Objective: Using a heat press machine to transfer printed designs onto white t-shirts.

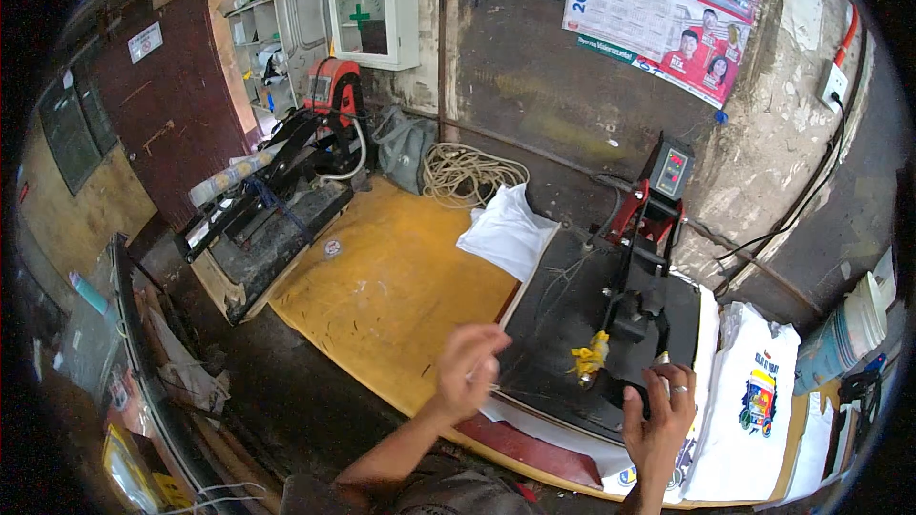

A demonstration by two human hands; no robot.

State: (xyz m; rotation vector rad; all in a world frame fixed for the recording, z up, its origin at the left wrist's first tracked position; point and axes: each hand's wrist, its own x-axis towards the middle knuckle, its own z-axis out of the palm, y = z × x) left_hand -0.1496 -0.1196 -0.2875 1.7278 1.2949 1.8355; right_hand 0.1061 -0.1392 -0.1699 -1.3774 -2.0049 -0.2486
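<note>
My left hand point(469, 374) hovers at the front left corner of a black flat heat press point(544, 362), its fingers loosely bent and apart; I make out nothing held in it. My right hand point(660, 412) is over the press's front right part, thumb apart from the bent fingers, a ring on one finger. Just beyond it is the black press handle point(663, 329); whether the fingers touch it cannot be made out. Yellow wrapping point(592, 355) covers a part left of that hand. White cloth point(611, 473) shows under the press's front edge.
White printed shirts point(749, 401) lie right of the press, near a pail point(844, 334). Folded white cloth point(508, 234) and coiled cable point(468, 175) lie behind. A second press point(272, 229) stands left on the yellow tabletop point(382, 267). A control box point(672, 170) tops the near press.
</note>
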